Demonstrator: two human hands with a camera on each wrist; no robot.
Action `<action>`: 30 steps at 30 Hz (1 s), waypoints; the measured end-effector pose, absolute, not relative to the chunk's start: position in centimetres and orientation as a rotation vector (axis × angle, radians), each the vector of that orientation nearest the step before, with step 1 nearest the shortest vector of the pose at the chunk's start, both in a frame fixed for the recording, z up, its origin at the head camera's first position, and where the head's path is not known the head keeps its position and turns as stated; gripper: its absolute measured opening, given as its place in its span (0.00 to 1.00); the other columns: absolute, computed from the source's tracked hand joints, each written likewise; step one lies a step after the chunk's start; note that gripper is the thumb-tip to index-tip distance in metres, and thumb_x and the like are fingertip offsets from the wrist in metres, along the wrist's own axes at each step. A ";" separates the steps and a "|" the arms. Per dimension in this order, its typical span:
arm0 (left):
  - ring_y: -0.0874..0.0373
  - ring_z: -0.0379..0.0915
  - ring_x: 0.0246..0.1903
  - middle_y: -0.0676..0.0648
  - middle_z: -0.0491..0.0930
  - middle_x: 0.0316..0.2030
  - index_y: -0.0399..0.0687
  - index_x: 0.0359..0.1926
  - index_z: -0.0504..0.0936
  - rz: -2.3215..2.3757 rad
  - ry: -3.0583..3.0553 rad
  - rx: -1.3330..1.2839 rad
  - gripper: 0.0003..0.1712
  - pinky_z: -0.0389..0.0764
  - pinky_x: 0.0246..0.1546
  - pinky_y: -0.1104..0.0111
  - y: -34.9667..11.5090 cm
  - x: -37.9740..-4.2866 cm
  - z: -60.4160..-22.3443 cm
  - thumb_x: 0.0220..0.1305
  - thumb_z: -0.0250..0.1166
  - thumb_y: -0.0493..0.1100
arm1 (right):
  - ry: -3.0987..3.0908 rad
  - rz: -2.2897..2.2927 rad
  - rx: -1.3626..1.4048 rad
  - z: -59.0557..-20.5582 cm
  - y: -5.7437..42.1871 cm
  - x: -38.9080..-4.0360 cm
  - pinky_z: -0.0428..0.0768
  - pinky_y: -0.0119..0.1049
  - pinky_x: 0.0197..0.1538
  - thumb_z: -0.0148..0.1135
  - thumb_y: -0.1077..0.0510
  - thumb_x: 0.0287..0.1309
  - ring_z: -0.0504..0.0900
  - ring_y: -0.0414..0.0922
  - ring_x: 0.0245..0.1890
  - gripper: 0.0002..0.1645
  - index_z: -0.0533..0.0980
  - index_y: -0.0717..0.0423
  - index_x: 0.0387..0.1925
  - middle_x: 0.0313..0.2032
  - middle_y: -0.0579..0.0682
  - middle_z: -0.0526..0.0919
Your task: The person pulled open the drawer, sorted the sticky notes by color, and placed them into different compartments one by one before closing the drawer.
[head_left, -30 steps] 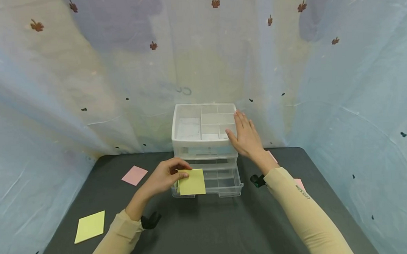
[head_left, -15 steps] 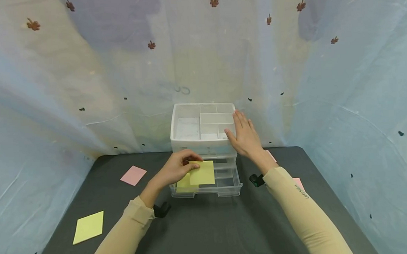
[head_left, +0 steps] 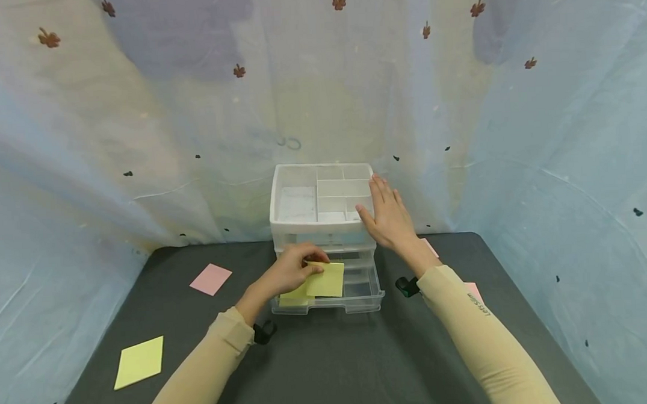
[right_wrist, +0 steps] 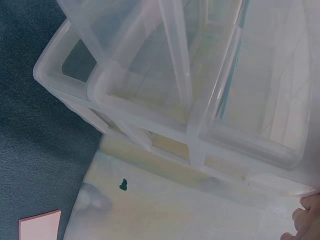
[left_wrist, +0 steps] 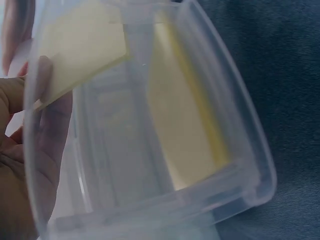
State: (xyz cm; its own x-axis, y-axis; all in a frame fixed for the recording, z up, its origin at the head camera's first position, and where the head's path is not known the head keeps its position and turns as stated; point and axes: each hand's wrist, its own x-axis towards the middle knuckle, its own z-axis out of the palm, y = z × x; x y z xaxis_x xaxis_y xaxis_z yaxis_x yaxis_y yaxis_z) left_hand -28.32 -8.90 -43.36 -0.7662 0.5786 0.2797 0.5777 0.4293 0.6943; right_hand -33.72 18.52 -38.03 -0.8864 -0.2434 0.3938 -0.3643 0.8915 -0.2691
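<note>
My left hand [head_left: 293, 269] pinches a yellow sticky note pad [head_left: 329, 282] between thumb and fingers, above the pulled-out clear drawer [head_left: 367, 304]. A second yellow sticky note pad [head_left: 295, 296] lies at the drawer's left side; the left wrist view shows this pad [left_wrist: 182, 110] through the clear plastic, with the held pad [left_wrist: 85, 45] apart from it. The drawer belongs to a white plastic organizer [head_left: 324, 226]. My right hand [head_left: 392, 220] rests against the organizer's upper right side, fingers straight; only its fingertips [right_wrist: 306, 220] show in the right wrist view.
Left of the organizer, a pink pad [head_left: 210, 280] and a yellow pad [head_left: 139, 362] lie on the dark table [head_left: 331, 370]. Two more pink pads, one nearer [head_left: 474, 291] and one farther [head_left: 431, 247], are partly hidden by my right arm. A curtain [head_left: 319, 94] hangs behind.
My left hand has moved right with the held pad, away from the drawer's left side, then slightly lower. The other yellow pad now shows in the drawer. My right hand stays put.
</note>
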 end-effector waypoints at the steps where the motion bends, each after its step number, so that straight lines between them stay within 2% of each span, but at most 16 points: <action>1: 0.57 0.83 0.46 0.52 0.85 0.46 0.52 0.50 0.87 1.274 2.659 1.067 0.11 0.86 0.48 0.61 -8.8 -28.4 -43.5 0.69 0.70 0.37 | -2.706 0.480 0.450 -38.0 18.5 -33.7 0.43 0.56 0.82 0.42 0.37 0.80 0.42 0.55 0.83 0.47 0.45 0.61 0.83 0.83 0.55 0.43; 10: 0.57 0.81 0.48 0.52 0.83 0.48 0.53 0.51 0.86 1.170 2.682 0.993 0.12 0.84 0.52 0.61 -8.4 -28.2 -44.7 0.69 0.70 0.37 | -2.703 0.479 0.458 -38.1 18.5 -33.7 0.44 0.58 0.82 0.42 0.36 0.81 0.42 0.56 0.83 0.47 0.46 0.62 0.83 0.83 0.56 0.44; 24: 0.55 0.80 0.49 0.52 0.82 0.49 0.51 0.53 0.87 1.044 2.763 0.947 0.13 0.83 0.50 0.61 -8.3 -28.5 -45.5 0.70 0.71 0.39 | -2.696 0.470 0.460 -38.2 18.6 -33.8 0.46 0.59 0.81 0.41 0.36 0.81 0.43 0.56 0.83 0.47 0.46 0.62 0.83 0.83 0.56 0.44; 30: 0.53 0.80 0.52 0.50 0.83 0.51 0.48 0.55 0.87 0.929 2.816 0.948 0.14 0.83 0.53 0.60 -8.2 -28.6 -45.8 0.70 0.71 0.40 | -2.689 0.475 0.466 -38.2 18.6 -33.8 0.46 0.59 0.81 0.42 0.37 0.81 0.43 0.56 0.83 0.47 0.46 0.62 0.83 0.83 0.56 0.44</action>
